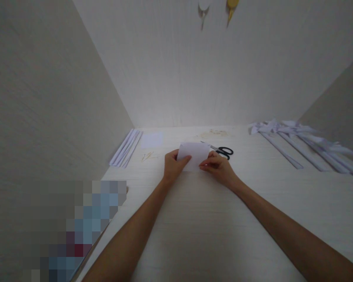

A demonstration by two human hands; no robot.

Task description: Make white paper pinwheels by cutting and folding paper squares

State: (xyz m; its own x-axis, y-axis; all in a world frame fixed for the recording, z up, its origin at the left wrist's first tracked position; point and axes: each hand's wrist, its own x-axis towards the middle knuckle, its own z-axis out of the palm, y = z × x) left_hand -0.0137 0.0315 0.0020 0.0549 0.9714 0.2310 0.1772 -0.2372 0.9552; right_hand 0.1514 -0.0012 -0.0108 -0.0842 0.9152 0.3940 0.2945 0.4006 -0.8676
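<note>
A small white sheet of paper (194, 150) is held up just above the table, between my two hands. My left hand (173, 164) grips its left side, thumb lying across the front. At the lower right edge, the fingertips of my right hand (217, 167) pinch the paper. Scissors with black handles (225, 150) lie right behind my right hand, their blades partly hidden by the sheet. Another flat piece of white paper (152, 140) rests on the table to the left, behind my left hand.
Rolled white paper sticks (126, 149) lie at the table's left edge. Paper sticks with fanned tops (294, 145) spread along the right. Thin tan rubber bands (214, 133) sit at the back, and a few tan strands (148, 156) lie left. Two hooks (231, 9) hang on the wall.
</note>
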